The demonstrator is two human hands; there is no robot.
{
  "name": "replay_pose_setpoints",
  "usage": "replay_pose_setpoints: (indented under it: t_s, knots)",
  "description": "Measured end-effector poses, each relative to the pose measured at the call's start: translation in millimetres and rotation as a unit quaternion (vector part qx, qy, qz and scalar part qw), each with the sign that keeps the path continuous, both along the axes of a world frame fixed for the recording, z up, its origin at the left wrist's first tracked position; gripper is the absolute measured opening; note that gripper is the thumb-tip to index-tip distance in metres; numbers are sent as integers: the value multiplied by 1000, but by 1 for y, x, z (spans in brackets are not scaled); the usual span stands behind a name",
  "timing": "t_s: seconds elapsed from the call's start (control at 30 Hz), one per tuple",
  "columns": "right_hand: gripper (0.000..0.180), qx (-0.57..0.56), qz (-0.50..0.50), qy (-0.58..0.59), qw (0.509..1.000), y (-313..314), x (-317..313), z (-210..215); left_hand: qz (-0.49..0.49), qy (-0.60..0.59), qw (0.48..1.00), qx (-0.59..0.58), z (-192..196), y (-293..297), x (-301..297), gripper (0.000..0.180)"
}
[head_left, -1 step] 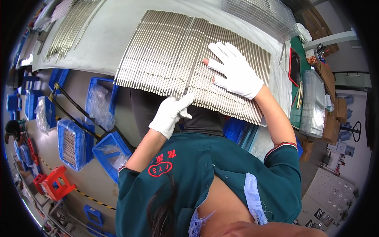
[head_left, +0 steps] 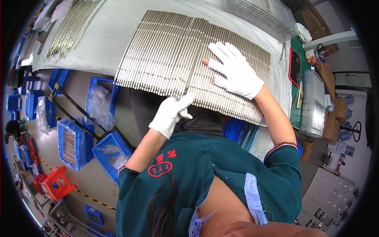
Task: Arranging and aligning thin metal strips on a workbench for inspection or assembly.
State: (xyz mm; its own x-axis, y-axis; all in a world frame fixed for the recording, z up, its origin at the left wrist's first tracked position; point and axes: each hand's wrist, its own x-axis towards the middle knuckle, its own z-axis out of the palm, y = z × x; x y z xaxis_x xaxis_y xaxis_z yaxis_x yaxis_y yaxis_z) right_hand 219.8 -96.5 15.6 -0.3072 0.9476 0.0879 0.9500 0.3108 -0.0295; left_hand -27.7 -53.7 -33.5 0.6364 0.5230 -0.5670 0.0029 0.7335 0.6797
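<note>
A wide row of slim silvery metal rods [head_left: 154, 51] lies side by side on the white-covered table, with a narrow dark seam near its middle. My right hand [head_left: 236, 71], in a white glove with some fingertips bare, rests flat on the right part of the row, fingers spread. At the row's near edge, just left of the seam, my gloved left hand [head_left: 167, 114] is closed with its fingertips at the end of a metal rod [head_left: 185, 87]. The very tips of those fingers are partly hidden by the rod ends.
More loose rods [head_left: 73, 29] lie at the table's far left. Clear plastic trays [head_left: 262, 17] are stacked at the back right, near a red-edged tablet-like device [head_left: 294, 67] on a green surface. Blue crates [head_left: 112, 150] and a red stool [head_left: 58, 182] stand on the floor at left.
</note>
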Motion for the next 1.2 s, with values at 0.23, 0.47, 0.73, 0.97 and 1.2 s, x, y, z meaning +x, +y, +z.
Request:
replay_pose_setpoints:
  t_s: [0.23, 0.47, 0.73, 0.97, 1.2]
  knots:
    - [55, -2, 4, 1, 1000, 0, 2, -1, -42, 44, 997, 46, 2, 7, -1, 35]
    - [54, -3, 2, -2, 1000, 1, 0, -1, 37, 58, 995, 73, 1, 15, -1, 30]
    - [53, 2, 7, -5, 1000, 0, 0, 1, -18, 86, 993, 82, 10, 9, -7, 32]
    - [54, 39, 19, -18, 999, -1, -1, 0, -39, 87, 991, 90, 7, 10, -9, 34]
    - [54, 23, 10, -11, 1000, 1, 2, -1, -158, 52, 972, 165, 5, 19, -36, 39]
